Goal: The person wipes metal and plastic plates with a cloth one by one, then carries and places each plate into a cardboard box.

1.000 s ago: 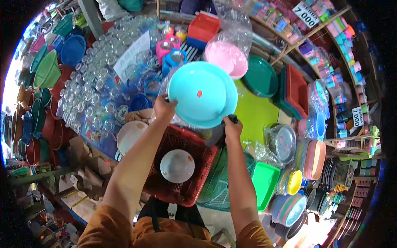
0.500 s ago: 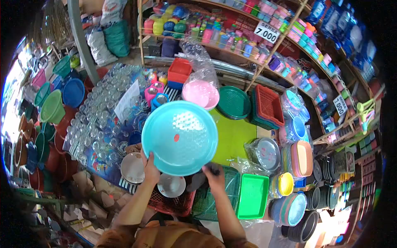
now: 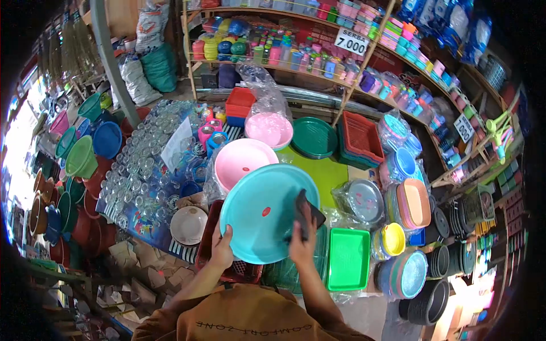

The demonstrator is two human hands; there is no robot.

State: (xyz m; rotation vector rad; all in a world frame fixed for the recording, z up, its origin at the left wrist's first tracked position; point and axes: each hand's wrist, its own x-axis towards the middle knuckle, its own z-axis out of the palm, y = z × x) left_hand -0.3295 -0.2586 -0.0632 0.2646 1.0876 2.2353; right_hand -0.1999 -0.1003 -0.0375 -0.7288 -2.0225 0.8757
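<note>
One bare left hand (image 3: 222, 250) pinches the lower-left rim of a large, round turquoise plastic basin (image 3: 256, 227), thumb inside. The right hand (image 3: 302, 241) grips what looks like a dark grey cloth (image 3: 306, 217) against the basin's inner right side; its exact finger placement is hard to tell. The basin blocks much of a dark red plastic crate (image 3: 209, 234) and overlaps a round pink plastic basin (image 3: 242, 159). A round white bowl (image 3: 188, 226) lies left of the crate; a bright green rectangular plastic tray (image 3: 348, 260) lies to the right.

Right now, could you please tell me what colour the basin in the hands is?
Turquoise, with a small red sticker, best seen in the head view.
</note>
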